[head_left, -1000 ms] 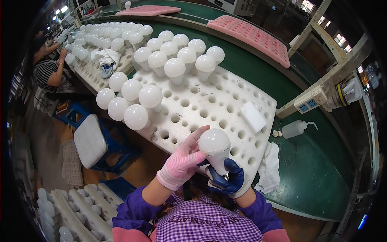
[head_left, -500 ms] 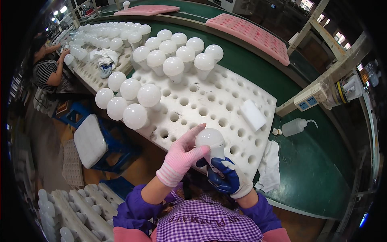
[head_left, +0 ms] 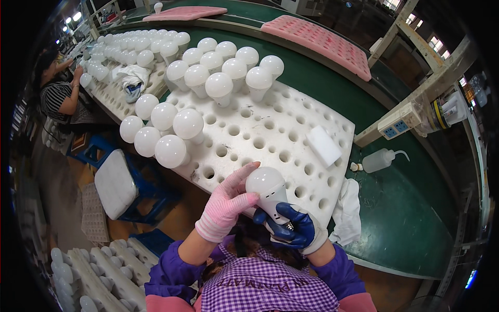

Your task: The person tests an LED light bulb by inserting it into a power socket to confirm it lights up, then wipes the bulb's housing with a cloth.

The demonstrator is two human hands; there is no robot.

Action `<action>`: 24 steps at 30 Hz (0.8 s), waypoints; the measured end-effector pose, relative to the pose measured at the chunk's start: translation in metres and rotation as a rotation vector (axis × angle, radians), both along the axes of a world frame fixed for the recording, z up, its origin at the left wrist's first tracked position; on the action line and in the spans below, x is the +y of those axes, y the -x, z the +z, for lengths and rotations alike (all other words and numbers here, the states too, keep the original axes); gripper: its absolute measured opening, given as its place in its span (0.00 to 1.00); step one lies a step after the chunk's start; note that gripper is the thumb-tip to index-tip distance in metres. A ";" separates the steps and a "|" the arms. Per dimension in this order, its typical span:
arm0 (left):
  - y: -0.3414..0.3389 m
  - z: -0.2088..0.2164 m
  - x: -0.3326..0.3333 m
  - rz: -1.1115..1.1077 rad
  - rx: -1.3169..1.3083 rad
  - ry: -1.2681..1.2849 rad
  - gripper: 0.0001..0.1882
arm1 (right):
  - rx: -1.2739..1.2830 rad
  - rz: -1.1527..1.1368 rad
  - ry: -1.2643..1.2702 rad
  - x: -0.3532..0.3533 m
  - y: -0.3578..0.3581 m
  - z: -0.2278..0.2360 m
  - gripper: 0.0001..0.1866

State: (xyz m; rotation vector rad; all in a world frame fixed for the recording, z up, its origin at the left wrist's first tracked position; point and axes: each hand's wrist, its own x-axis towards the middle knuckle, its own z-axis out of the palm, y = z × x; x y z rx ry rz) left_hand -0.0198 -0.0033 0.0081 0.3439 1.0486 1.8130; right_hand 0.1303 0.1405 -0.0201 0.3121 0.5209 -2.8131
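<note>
Over the near edge of the foam board, a white light bulb tilts between my two hands, dome up and away from me. My right hand, in a blue-coated glove, wraps its lower body; the metal screw base shows between the fingers. My left hand, in a pink striped glove, cups the left of the dome with thumb and fingers. Small dark marks show on the bulb's body, below the dome. Several more bulbs stand dome-up in the board's holes, in groups at its far and left sides.
A white foam block lies on the board's right part. Right of it are a squeeze bottle and a white cloth. A socket strip hangs on a post. At the left, a stool stands near a co-worker.
The bulb has turned in my hands, bringing its dark marks and screw base into view. My left thumb has slid from over the dome to its left edge.
</note>
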 end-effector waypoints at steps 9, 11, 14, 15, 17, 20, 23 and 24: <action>0.003 0.004 -0.002 0.019 0.034 -0.020 0.40 | -0.071 0.023 -0.097 -0.002 0.003 0.017 0.25; 0.003 0.005 -0.002 0.039 0.053 0.010 0.44 | -0.126 0.009 -0.147 -0.004 0.005 0.021 0.24; 0.003 0.009 -0.002 0.031 0.088 0.039 0.42 | -0.198 -0.057 -0.283 -0.011 0.006 0.027 0.19; 0.003 0.009 -0.001 0.041 0.085 0.038 0.41 | -0.216 -0.109 -0.367 -0.013 0.006 0.028 0.16; 0.002 0.010 0.000 0.048 0.081 0.037 0.41 | -0.184 -0.091 -0.356 -0.010 0.004 0.019 0.17; 0.004 0.015 0.002 0.020 0.067 0.073 0.36 | -0.163 -0.065 -0.477 -0.014 0.008 0.023 0.18; 0.007 0.012 0.002 0.001 0.119 0.135 0.37 | -0.029 -0.136 -0.720 -0.016 0.004 0.020 0.18; 0.008 0.011 0.000 -0.026 0.092 0.105 0.40 | 0.119 -0.213 -0.828 -0.016 0.002 0.018 0.18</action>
